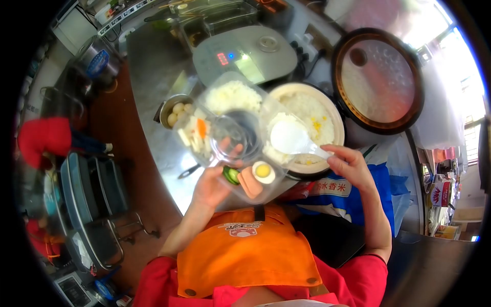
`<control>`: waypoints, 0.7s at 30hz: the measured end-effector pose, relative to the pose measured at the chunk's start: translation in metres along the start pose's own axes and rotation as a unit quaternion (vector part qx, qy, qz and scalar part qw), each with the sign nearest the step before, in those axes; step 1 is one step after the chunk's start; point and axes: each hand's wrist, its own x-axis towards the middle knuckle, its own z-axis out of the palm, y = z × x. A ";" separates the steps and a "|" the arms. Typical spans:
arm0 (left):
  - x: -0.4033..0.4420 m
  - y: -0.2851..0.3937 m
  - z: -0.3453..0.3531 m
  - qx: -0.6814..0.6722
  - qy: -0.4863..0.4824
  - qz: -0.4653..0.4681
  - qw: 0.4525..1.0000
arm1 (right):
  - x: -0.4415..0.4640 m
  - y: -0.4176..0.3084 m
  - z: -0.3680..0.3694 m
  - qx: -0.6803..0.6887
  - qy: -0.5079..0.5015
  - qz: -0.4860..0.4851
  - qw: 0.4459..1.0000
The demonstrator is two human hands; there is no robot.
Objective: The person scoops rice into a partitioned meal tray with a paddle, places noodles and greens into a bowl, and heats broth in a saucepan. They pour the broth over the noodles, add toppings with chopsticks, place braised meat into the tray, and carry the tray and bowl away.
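Observation:
My left hand (209,187) holds a clear plastic meal box (239,115) from below, its fingers showing through the plastic. White rice (232,97) fills the far compartment. Pale sliced vegetables with an orange piece (201,128) lie at the left. Cucumber slices (231,175), pink luncheon meat (249,182) and half a boiled egg (263,170) sit in the near compartment. A round middle compartment holds no food. In my right hand (348,165) is the handle of a white rice paddle (291,137). Its blade is over rice in the right compartment, beside the open rice pot (338,115).
A grey rice cooker lid (245,53) with a lit display stands behind the box. A round glass-topped lid (378,79) is at right. A small pot of round pale items (178,112) is left. A blue rice bag (337,192) lies near; a red-sleeved person (46,140) is far left.

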 end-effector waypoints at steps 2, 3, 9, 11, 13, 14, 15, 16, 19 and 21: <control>0.000 0.000 0.008 -0.061 0.001 -0.001 0.998 | 0.011 0.001 -0.008 0.060 -0.011 0.026 0.998; 0.000 0.000 0.011 -0.091 0.002 -0.002 0.996 | 0.017 0.001 -0.011 0.090 -0.016 0.039 0.995; 0.001 0.000 0.005 -0.093 0.002 -0.001 0.996 | 0.037 0.003 -0.021 0.169 -0.008 0.049 0.984; 0.001 0.000 0.005 -0.099 0.006 0.004 0.995 | 0.040 0.013 -0.026 0.241 -0.019 0.060 0.968; 0.000 0.000 0.003 -0.069 0.014 0.005 0.998 | 0.028 0.018 -0.027 0.314 -0.029 0.083 0.945; -0.001 0.000 -0.001 -0.036 0.019 0.006 0.999 | 0.020 0.021 -0.025 0.350 -0.034 0.094 0.931; -0.001 0.000 -0.003 -0.003 0.024 0.006 1.000 | 0.012 0.023 -0.021 0.345 -0.024 0.094 0.933; 0.000 0.000 -0.001 -0.002 0.024 0.006 1.000 | 0.003 0.025 -0.016 0.341 -0.013 0.094 0.935; 0.002 0.000 0.002 -0.002 0.024 0.007 1.000 | -0.015 0.024 0.002 0.278 0.004 0.090 0.956; 0.001 0.001 0.003 -0.003 0.026 0.009 1.000 | -0.019 0.024 0.014 0.271 -0.005 0.081 0.959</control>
